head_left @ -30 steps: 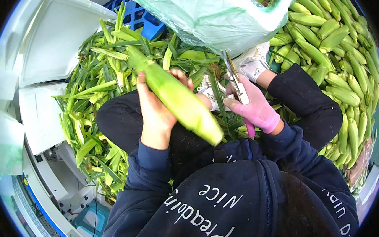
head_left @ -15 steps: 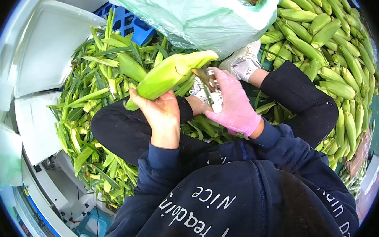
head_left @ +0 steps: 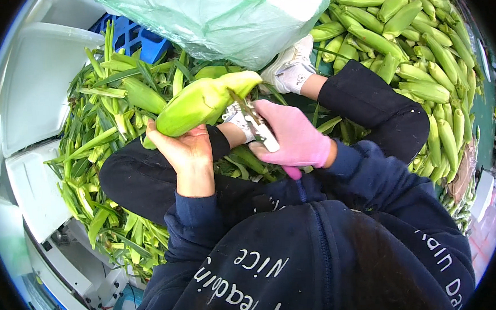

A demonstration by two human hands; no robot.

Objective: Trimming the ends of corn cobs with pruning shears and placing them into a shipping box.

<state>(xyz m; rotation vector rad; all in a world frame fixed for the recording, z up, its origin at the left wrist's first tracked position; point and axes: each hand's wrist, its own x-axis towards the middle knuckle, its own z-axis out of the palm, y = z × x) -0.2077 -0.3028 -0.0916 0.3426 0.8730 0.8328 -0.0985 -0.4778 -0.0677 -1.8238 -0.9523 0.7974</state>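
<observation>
My bare left hand [head_left: 186, 150] is closed round the lower end of a green ear of corn [head_left: 197, 106] in its husk. The ear lies tilted, its pale narrow end up to the right. In a pink glove, my right hand [head_left: 293, 132] grips pruning shears [head_left: 265, 132] with white handles and a dark blade. Their blade tip is against the ear or just beside it, near the pale end; which of the two I cannot tell. The gloved fingers partly hide the handles.
Stripped husks and leaves [head_left: 99, 181] pile up at left. Many unpeeled ears [head_left: 425, 87] are heaped at right. A greenish plastic bag [head_left: 223, 28] stands ahead, beside a blue crate [head_left: 139, 39]. White bins [head_left: 51, 87] line the far left. My crossed legs [head_left: 370, 108] frame the middle.
The whole view has shifted, so things sit further left. The shears' blade has turned more upright beside the ear's narrow end. Both hands keep their hold.
</observation>
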